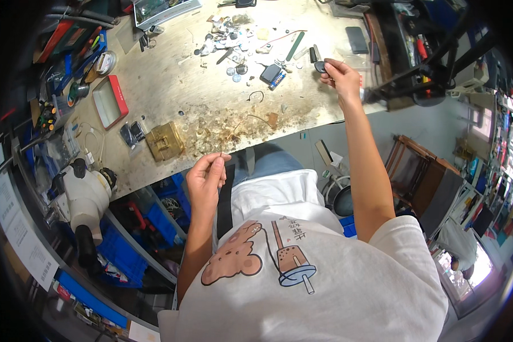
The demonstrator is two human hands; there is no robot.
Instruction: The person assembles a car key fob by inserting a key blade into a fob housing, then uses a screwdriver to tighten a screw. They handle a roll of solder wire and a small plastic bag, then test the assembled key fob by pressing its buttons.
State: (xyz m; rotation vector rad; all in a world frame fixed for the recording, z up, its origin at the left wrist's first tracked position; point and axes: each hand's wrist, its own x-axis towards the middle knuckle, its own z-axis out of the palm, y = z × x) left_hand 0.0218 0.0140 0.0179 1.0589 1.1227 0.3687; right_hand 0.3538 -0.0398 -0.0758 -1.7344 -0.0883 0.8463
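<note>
Over the right part of the worktable, my right hand (343, 81) pinches a small dark rounded object (320, 66) between thumb and fingers; its exact kind is too small to tell. A dark stick-like piece (313, 55) lies right beside it. My left hand (207, 178) is at the table's front edge, thumb and fingertips pressed together. Whatever may be between those fingertips is too small to make out. A black box-shaped device (271, 73) lies left of my right hand, with a blue battery-like cylinder (278, 80) against it.
The worn wooden table (211, 102) carries a pile of small parts (231, 37) at the back. A brass-coloured block (165, 141) and red-rimmed box (110, 101) stand left. A white microscope-like instrument (84, 191) is at the lower left. Dark arm-like bars (439, 60) cross the right.
</note>
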